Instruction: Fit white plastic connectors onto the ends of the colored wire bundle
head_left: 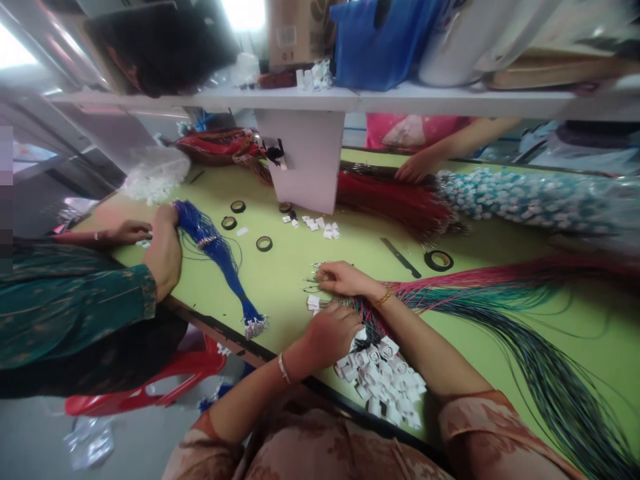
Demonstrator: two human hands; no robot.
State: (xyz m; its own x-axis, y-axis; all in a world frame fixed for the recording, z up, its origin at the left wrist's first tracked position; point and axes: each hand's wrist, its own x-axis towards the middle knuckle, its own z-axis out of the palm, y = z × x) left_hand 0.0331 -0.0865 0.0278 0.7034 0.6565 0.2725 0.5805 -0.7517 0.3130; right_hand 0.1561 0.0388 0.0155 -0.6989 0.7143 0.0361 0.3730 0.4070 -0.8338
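Left hand (327, 333) is curled, knuckles up, over the near ends of the multicoloured wire bundle (505, 313), beside a heap of white connector housings (383, 380) at the near edge of the green surface (300, 267); whether anything is pinched cannot be told. Right hand (343, 279) is closed lightly on wire ends of the same bundle, which fans away to the right. Printing on the cardboard box (295, 30) on the shelf is too blurred to read. Tape rolls (439, 260), a blade (401, 258) and loose housings lie behind. A co-worker's hand (163, 250) at left rests on a blue wire bundle (220, 257); another's hand (414, 168) rests on red wires (395, 200).
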